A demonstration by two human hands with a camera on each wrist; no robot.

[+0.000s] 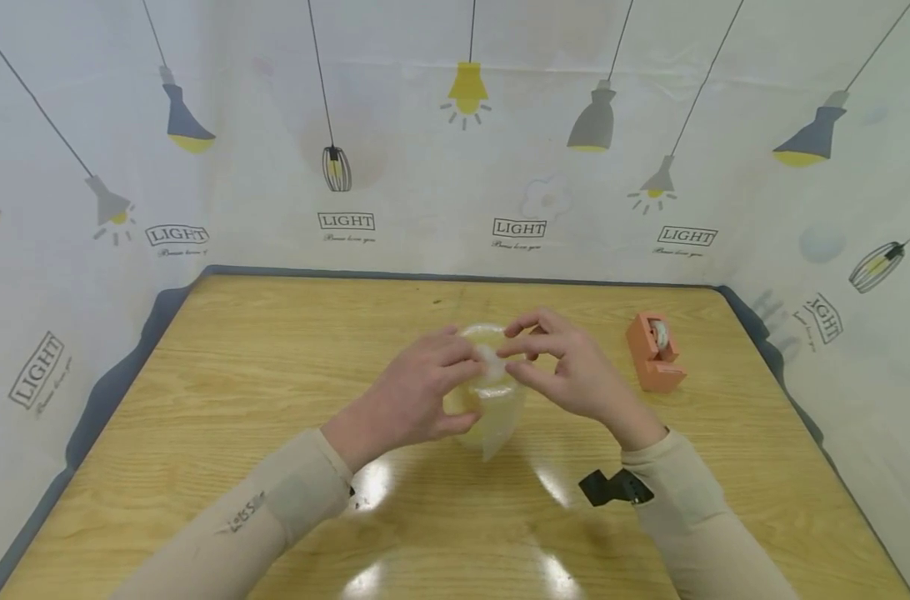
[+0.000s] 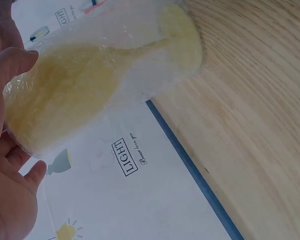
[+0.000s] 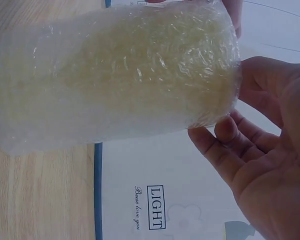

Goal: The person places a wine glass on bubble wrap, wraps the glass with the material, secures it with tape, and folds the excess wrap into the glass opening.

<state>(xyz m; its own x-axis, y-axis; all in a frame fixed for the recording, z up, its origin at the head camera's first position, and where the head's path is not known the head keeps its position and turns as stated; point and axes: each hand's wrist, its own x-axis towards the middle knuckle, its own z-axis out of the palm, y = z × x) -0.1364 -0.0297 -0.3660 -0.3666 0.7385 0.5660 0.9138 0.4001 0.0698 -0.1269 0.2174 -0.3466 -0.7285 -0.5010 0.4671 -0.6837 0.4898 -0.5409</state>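
A yellowish stemmed glass in bubble wrap (image 1: 503,414) stands upright on the wooden table between both hands. In the left wrist view the wrapped glass (image 2: 85,75) shows a wide bowl, a thin stem and a round foot through the clear film. My left hand (image 1: 417,392) curves round the upper left side, thumb lower and fingers at the top. My right hand (image 1: 575,367) holds the top edge from the right. Its thumb and fingertips lie against the wrap's end in the right wrist view, where the bubble wrap (image 3: 140,75) is crinkled.
An orange tape dispenser (image 1: 653,352) with a roll of tape sits to the right on the wooden table (image 1: 275,350). A white printed sheet (image 1: 425,183) with lamp drawings rises behind the table and along both sides.
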